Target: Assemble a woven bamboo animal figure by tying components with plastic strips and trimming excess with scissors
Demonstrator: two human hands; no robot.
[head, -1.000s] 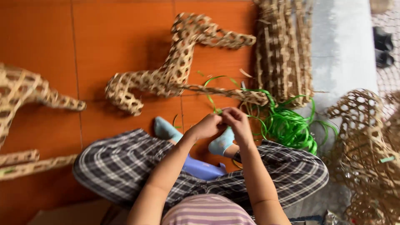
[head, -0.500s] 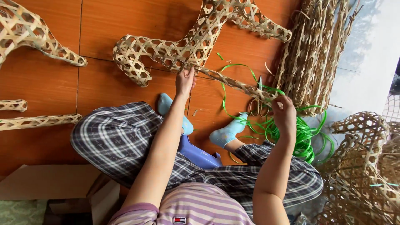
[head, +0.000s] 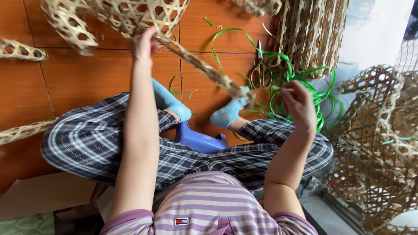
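Orange tiled floor [head: 87,78], woven bamboo shapes all round. Left hand [head: 143,43] grips a long open-weave bamboo frame [head: 130,17], far left; its thin leg runs to the feet. Right hand [head: 300,104], fingers curled, pinches glossy green strap [head: 305,82]. Binding looks partway; scissors [head: 260,69] idle.

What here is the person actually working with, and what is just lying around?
In use:
left hand gripping the woven bamboo frame
right hand at the green strapping

Lying about:
scissors
finished woven pieces
blue stool
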